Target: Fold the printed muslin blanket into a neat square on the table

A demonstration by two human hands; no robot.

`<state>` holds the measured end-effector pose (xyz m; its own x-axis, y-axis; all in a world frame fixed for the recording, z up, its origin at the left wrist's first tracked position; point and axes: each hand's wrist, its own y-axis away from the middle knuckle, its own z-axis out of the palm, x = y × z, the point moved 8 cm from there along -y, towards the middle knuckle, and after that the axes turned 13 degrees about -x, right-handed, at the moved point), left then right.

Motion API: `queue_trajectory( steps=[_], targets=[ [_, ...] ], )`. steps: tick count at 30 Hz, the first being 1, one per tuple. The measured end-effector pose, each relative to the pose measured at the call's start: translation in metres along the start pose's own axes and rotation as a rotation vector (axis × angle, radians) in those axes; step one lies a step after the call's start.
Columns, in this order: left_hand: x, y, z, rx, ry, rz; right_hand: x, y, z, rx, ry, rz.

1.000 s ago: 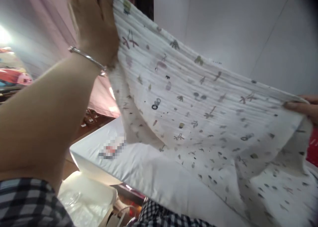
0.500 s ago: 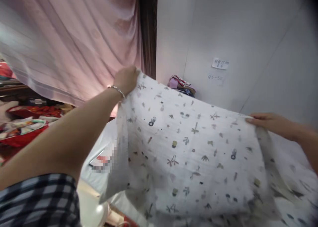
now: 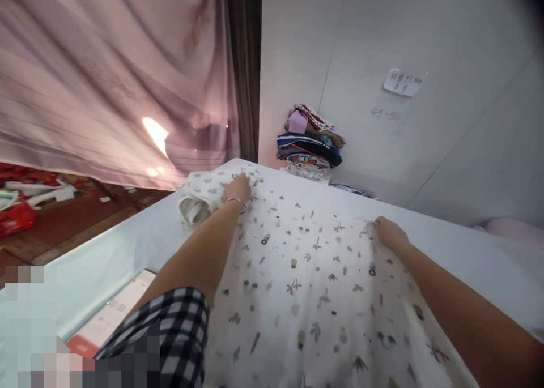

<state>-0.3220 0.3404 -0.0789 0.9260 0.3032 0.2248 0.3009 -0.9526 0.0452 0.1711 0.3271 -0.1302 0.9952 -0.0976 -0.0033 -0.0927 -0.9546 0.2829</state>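
Observation:
A thin white cloth (image 3: 314,286) printed with small plants and sunglasses stretches between my hands over the white table. My left hand (image 3: 238,190), with a bracelet at the wrist, is closed on its far left corner. At the far right corner, my right hand (image 3: 389,234) pinches the edge. The near part of the cloth hangs toward me and leaves the bottom of the view. Beside my left hand lies another white printed cloth (image 3: 199,192), partly rolled or bunched.
Folded clothes (image 3: 312,139) are stacked at the table's back edge against the grey wall (image 3: 361,37). A phone (image 3: 110,314) lies on the white table (image 3: 165,241) at left. A pink curtain (image 3: 127,65) hangs behind, and red bags (image 3: 17,212) sit on the floor.
The cloth, held up in the air before, has come down toward the table and spread out. Both hands have lowered, and the view has shifted to show more of the table and the clothes stack.

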Motion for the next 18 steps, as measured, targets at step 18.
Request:
queue_trajectory(
  steps=[18],
  targets=[
    [0.017,0.026,0.007,0.033,-0.085,0.099,-0.026,0.039,0.003,0.177,0.143,-0.139]
  ],
)
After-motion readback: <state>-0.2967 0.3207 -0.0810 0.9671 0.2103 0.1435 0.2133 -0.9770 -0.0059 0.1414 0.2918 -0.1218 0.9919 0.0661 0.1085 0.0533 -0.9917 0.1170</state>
